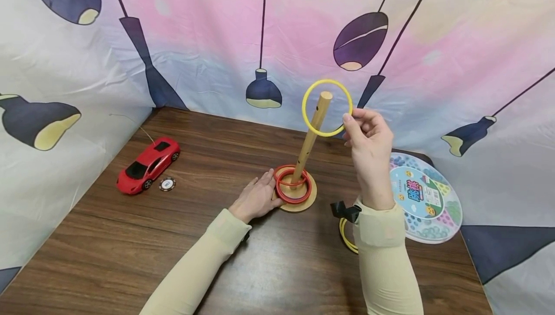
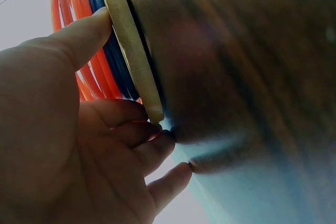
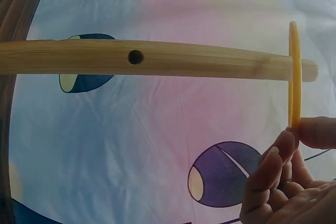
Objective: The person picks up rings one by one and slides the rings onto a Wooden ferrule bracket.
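My right hand [image 1: 373,137] pinches a thin yellow ring [image 1: 305,114] between thumb and fingers. In the right wrist view, the wooden peg [image 3: 210,61] shows on both sides of the ring, its tip just past it. On the table, the peg rises from a round wooden base [image 1: 311,202]. Several red rings [image 1: 309,192] lie round its foot, with dark blue rings [image 2: 119,66] below them in the left wrist view. My left hand [image 1: 256,197] rests against the base's left edge, its thumb touching the rim and its fingers extended along it.
Yellow rings [image 1: 344,238] lie on the table, partly hidden under my right forearm. Right of them is a round, colourful board-game package [image 1: 396,199]. A red toy car [image 1: 149,165] and a poker chip [image 1: 167,184] sit at the left. A lamp-printed cloth [image 1: 208,40] hangs behind.
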`<control>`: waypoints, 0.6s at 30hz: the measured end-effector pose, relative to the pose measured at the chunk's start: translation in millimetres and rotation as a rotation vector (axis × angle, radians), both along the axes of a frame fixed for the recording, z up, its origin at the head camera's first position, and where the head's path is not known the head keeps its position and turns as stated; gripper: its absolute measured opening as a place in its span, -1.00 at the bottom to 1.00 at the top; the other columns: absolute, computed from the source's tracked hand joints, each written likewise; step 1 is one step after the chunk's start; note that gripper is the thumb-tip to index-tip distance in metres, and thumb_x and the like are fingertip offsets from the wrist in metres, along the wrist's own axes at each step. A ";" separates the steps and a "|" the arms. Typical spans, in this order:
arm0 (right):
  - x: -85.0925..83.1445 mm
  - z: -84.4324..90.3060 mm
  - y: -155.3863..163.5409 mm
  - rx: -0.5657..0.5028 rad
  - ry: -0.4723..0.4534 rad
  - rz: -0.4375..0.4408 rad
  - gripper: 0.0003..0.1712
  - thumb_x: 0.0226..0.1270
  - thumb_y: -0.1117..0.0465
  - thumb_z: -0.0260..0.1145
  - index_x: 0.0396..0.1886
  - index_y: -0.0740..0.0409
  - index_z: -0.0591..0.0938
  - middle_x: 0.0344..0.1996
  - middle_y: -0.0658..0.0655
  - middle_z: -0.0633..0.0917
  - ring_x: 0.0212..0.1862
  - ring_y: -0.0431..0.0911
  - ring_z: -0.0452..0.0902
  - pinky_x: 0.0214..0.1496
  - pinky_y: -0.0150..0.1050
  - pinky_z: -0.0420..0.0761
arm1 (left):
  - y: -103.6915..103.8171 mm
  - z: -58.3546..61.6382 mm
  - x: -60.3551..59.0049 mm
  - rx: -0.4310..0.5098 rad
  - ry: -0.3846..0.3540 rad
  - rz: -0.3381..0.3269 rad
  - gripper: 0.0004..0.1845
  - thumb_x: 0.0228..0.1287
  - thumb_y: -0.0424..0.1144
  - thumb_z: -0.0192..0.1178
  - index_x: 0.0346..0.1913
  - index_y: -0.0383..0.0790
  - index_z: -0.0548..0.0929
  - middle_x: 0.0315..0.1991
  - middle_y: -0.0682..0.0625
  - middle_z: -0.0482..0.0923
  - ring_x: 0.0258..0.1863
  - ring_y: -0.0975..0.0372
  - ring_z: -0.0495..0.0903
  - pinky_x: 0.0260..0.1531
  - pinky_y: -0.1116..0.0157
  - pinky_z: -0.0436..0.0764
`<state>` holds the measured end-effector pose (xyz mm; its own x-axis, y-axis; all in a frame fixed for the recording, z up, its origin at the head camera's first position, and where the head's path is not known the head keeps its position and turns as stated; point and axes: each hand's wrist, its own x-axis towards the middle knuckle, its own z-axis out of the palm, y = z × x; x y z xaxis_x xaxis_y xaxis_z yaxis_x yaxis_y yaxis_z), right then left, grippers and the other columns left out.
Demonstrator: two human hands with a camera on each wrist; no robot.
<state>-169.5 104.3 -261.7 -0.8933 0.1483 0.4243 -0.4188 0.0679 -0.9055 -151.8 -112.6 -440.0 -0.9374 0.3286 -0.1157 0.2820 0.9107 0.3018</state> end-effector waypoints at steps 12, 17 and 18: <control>-1.6 -13.6 -1.5 0.038 -0.094 0.013 -0.69 0.35 0.19 0.32 -0.04 0.31 0.56 -0.47 0.00 0.60 -0.48 -0.10 0.49 -0.42 -0.36 0.53 | 0.6 1.0 0.5 -0.001 -0.016 0.004 -0.14 0.35 0.16 0.13 0.46 -0.40 0.18 0.51 -0.23 -0.01 0.49 0.07 0.01 0.41 0.01 0.10; -1.0 -20.6 -1.9 0.045 -0.122 0.003 -0.72 0.35 0.21 0.33 -0.06 0.29 0.57 -0.48 -0.02 0.60 -0.50 -0.15 0.49 -0.44 -0.36 0.53 | 0.6 0.8 0.2 -0.004 -0.008 0.001 -0.15 0.36 0.16 0.12 0.46 -0.41 0.19 0.50 -0.24 0.00 0.49 0.06 0.02 0.40 0.01 0.10; -0.9 -22.1 -1.9 0.050 -0.131 0.001 -0.73 0.34 0.21 0.33 -0.06 0.28 0.57 -0.48 -0.03 0.60 -0.51 -0.17 0.49 -0.45 -0.38 0.53 | 0.6 0.7 0.2 -0.003 -0.007 0.002 -0.15 0.36 0.16 0.12 0.46 -0.41 0.19 0.50 -0.24 0.00 0.49 0.06 0.02 0.40 0.01 0.11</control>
